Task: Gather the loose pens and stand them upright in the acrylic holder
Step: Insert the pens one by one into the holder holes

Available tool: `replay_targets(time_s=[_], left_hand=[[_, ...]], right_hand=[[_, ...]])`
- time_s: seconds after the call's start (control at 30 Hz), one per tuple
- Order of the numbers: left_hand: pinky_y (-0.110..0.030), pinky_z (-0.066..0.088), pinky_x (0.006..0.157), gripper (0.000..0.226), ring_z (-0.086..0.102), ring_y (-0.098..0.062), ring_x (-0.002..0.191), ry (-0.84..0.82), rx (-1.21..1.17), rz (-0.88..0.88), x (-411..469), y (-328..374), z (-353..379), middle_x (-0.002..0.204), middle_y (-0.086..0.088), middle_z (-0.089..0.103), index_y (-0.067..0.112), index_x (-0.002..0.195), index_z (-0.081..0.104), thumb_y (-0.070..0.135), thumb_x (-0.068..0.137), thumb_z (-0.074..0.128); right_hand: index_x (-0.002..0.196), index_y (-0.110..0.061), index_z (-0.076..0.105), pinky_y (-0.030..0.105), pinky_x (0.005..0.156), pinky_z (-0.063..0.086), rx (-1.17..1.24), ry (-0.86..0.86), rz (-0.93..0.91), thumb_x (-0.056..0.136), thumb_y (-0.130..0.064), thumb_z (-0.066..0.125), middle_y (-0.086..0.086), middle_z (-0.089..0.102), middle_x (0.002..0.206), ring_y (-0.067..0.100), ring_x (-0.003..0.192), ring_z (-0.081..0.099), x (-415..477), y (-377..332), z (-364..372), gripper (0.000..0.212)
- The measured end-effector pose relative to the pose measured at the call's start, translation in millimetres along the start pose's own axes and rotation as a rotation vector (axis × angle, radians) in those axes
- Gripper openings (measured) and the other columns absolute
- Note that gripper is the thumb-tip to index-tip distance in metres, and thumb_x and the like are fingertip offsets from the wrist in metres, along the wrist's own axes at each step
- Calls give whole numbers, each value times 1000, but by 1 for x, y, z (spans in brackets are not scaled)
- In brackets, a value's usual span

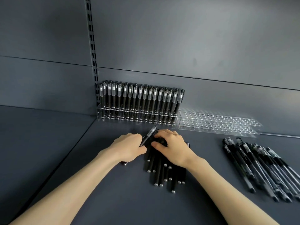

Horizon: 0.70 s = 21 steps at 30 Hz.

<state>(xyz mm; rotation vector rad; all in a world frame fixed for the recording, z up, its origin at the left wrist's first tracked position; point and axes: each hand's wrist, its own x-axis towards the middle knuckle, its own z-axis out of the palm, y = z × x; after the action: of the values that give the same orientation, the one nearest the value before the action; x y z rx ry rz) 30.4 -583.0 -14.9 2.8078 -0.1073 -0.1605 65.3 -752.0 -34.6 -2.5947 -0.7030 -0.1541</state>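
A pile of loose black pens [162, 172] lies on the grey shelf in front of me. My left hand [128, 146] grips one black pen [148, 135], which points up and to the right. My right hand [170, 146] rests on the top of the pile, its fingers curled over the pens' cap ends. At the back stands an acrylic holder [138, 116] filled with upright black pens. To its right is a second acrylic holder [217, 123] with no pens in it.
Another heap of loose black pens [263, 168] lies at the right. A slotted metal upright [92, 46] runs up the grey back wall. A seam in the shelf runs diagonally at the left.
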Motion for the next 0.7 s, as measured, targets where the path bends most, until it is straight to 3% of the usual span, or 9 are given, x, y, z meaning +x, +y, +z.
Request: replay_targets(time_s=[0.07, 0.17, 0.3, 0.43, 0.53, 0.63, 0.7], left_hand=[[-32, 36, 60, 31, 43, -18, 60, 33, -150, 29, -3, -7, 1, 67, 1, 46, 14, 73, 43, 34, 97, 43], [-30, 41, 64, 28, 44, -12, 53, 91, -606, 83, -17, -11, -4, 53, 5, 49, 17, 75, 56, 29, 98, 44], [-25, 42, 57, 25, 49, -15, 53, 124, -975, 185, -36, -9, -12, 55, -2, 54, 13, 100, 62, 28, 100, 42], [-27, 44, 52, 26, 49, -16, 49, 81, -1120, 235, -43, -9, -16, 64, -6, 56, 13, 106, 61, 29, 99, 42], [-26, 45, 51, 29, 50, -15, 50, 36, -1168, 257, -43, -13, -21, 64, -5, 57, 14, 109, 61, 32, 99, 41], [-27, 41, 45, 30, 50, -15, 51, 26, -1197, 249, -36, -28, -30, 66, -6, 58, 11, 109, 61, 32, 99, 42], [-25, 35, 41, 27, 46, -14, 51, 39, -1174, 244, -31, -41, -35, 66, -6, 57, 11, 108, 61, 30, 99, 44]], right_hand=[[122, -19, 56, 33, 101, 31, 15, 13, 2, 93, -41, 52, -4, 53, 128, 23, 116, 44, -1, 0, 1, 37], [122, -19, 58, 34, 102, 34, 109, 87, -10, 93, -39, 54, -4, 59, 122, 20, 116, 48, -2, -3, -4, 35], [116, -22, 59, 23, 91, 47, 565, 154, -46, 92, -32, 56, -14, 65, 107, -1, 100, 60, -5, -30, -21, 26], [89, -19, 60, 14, 71, 46, 837, 224, -91, 90, -22, 62, -15, 63, 73, 1, 71, 59, 4, -59, -33, 3], [71, -11, 51, 16, 61, 43, 871, 294, -96, 90, -19, 62, -5, 51, 63, 8, 62, 48, 16, -74, -36, 23], [77, 3, 50, 33, 79, 52, 872, 322, -78, 93, -20, 59, 12, 57, 76, 18, 72, 55, 29, -83, -34, 29], [95, 2, 56, 36, 86, 54, 889, 340, -53, 95, -17, 56, 9, 64, 81, 15, 77, 62, 40, -89, -30, 18]])
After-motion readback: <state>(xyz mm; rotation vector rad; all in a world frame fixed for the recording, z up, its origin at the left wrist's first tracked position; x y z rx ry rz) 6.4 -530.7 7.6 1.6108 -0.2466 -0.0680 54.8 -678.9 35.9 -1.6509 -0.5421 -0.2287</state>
